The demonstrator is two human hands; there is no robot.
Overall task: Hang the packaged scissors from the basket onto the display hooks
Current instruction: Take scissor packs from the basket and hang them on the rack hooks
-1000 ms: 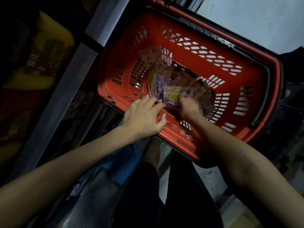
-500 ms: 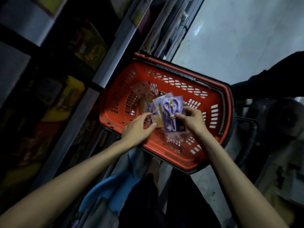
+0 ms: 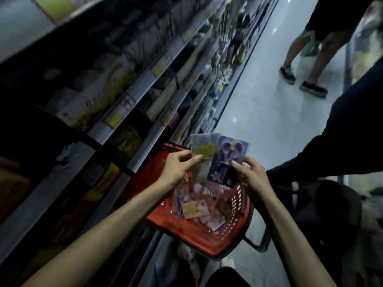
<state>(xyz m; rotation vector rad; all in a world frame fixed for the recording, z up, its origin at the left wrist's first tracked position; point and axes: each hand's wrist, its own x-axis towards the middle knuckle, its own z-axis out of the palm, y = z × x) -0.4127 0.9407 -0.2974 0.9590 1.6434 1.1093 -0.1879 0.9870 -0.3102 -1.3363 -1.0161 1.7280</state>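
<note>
My left hand (image 3: 178, 166) pinching a scissors pack (image 3: 202, 154), my right hand (image 3: 250, 175) gripping a purple scissors pack (image 3: 228, 158) just beside it, both above the red basket (image 3: 176, 224), I see more packs (image 3: 192, 210) inside.

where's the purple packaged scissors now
Head view, centre: right hand pinches the purple packaged scissors above the red plastic basket, beside the yellow-labelled pack in the left hand.

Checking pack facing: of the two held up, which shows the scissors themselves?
The right pack, in the right hand: purple handles show. The left pack, in the left hand, shows only a yellow label.
</note>
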